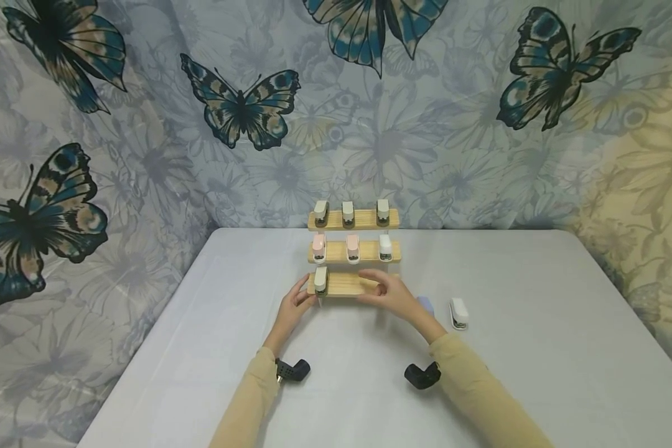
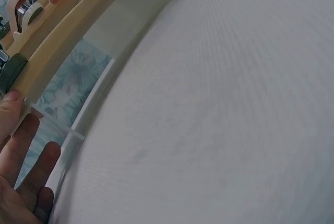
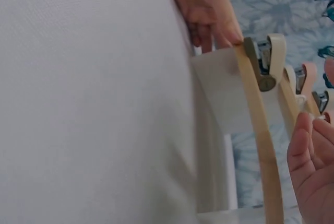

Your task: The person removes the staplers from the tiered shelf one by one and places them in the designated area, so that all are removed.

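I see seven staplers on the three-step wooden rack (image 1: 344,284); my left hand (image 1: 295,306) and right hand (image 1: 389,291), fingers relaxed, touch its lowest shelf.

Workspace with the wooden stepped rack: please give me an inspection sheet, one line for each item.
Surface: white table, flat.
Job's things: three-step wooden rack at the table's far middle; top two steps each carry three small staplers; bottom step carries one grey stapler at its left end.
Clutter: white stapler lying on the table right of the rack; a bluish item partly hidden behind the right wrist.
Hands: left hand touches the bottom step's left end; right hand rests at its right part, holding nothing visible.
Cables: nothing seen.
Surroundings: butterfly-print cloth behind and beside the table.
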`<state>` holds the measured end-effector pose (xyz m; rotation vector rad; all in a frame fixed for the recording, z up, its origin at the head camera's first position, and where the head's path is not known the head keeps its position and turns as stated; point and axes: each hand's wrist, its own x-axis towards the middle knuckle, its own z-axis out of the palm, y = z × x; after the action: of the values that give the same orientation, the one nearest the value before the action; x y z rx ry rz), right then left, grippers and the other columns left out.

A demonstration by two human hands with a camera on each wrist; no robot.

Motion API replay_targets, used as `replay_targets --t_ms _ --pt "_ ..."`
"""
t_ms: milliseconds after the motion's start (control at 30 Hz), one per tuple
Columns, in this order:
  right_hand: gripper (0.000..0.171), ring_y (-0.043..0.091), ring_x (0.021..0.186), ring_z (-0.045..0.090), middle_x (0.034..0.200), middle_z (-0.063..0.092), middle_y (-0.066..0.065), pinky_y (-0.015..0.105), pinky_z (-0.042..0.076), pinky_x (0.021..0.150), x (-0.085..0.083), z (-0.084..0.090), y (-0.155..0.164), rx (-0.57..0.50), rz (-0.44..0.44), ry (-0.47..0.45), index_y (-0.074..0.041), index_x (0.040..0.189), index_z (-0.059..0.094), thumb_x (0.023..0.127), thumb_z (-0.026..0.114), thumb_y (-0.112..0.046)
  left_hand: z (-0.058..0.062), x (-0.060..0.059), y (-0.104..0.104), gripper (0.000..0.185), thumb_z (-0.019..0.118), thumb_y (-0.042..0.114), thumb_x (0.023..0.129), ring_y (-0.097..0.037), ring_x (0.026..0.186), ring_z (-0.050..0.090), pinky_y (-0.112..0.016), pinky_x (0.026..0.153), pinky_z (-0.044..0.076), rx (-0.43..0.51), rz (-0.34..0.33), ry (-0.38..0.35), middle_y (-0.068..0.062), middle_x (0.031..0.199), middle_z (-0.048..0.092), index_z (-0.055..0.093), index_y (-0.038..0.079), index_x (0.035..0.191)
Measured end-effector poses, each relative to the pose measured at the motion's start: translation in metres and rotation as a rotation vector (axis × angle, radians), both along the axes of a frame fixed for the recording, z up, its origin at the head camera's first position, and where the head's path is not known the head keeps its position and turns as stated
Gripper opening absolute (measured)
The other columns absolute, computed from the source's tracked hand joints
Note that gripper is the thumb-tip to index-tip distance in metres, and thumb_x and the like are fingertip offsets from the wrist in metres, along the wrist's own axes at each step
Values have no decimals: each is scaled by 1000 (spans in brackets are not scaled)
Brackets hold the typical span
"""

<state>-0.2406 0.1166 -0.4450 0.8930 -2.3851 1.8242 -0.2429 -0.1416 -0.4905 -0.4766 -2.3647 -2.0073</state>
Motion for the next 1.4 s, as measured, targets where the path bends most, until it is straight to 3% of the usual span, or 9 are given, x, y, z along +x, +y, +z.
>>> replay_targets --t_ms 100,200,367,500,667,767,900,1133,1400 --pt "59 23 50 51 105 57 21 27 45 46 2 -2 -4 18 -7 -121 6 126 44 78 71 -13 0 0 0 60 57 9 88 -33 107 51 -43 94 35 5 1 0 -24 114 54 26 -2 138" --pt "59 38 59 55 124 47 24 34 50 52 7 1 -8 7 0 -184 7 128 41 78 69 -8 0 1 1 59 57 9 88 -32 107 51 -42 94 35 -1 7 1 -24 114 54 27 -3 138" --pt "59 47 66 54 127 42 28 42 50 56 15 15 -14 13 -10 -192 11 127 39 79 68 -6 -1 0 1 59 58 9 88 -32 106 52 -44 94 35 -8 18 2 -23 114 54 27 -2 138" --pt "58 46 67 56 127 40 29 47 49 59 16 20 -17 13 -31 -220 12 127 39 79 68 -5 -10 -5 0 60 58 10 88 -31 106 52 -45 93 35 8 15 15 -22 114 55 28 -2 138" --pt "57 37 63 59 127 42 27 43 51 57 15 21 -19 38 -56 -221 10 126 41 78 69 -5 -27 -14 -3 62 61 17 87 -25 105 54 -40 93 37 19 39 -14 -17 114 57 30 6 139" --pt "58 35 62 59 128 42 26 41 51 55 14 22 -22 50 -56 -224 9 126 42 78 69 -7 -28 -15 -3 62 61 19 86 -26 104 55 -41 92 37 18 43 0 -18 113 57 31 6 139" --pt "58 33 60 60 128 41 27 40 51 54 15 23 -26 68 -54 -231 9 127 41 78 69 -7 -24 -13 -3 62 61 18 86 -27 105 54 -42 92 37 15 39 -11 -19 113 57 30 5 139" --pt "59 29 59 60 130 40 26 37 52 54 16 28 -34 117 -50 -244 8 128 40 79 69 -10 -2 -1 0 59 58 10 88 -32 104 53 -44 90 39 -13 23 9 -23 112 56 28 -3 137" --pt "61 25 51 58 130 42 23 38 51 49 8 18 -45 85 -82 -274 3 129 42 78 71 -12 1 0 0 60 58 10 88 -31 107 51 -43 92 37 -1 11 -23 -22 114 55 27 0 139"
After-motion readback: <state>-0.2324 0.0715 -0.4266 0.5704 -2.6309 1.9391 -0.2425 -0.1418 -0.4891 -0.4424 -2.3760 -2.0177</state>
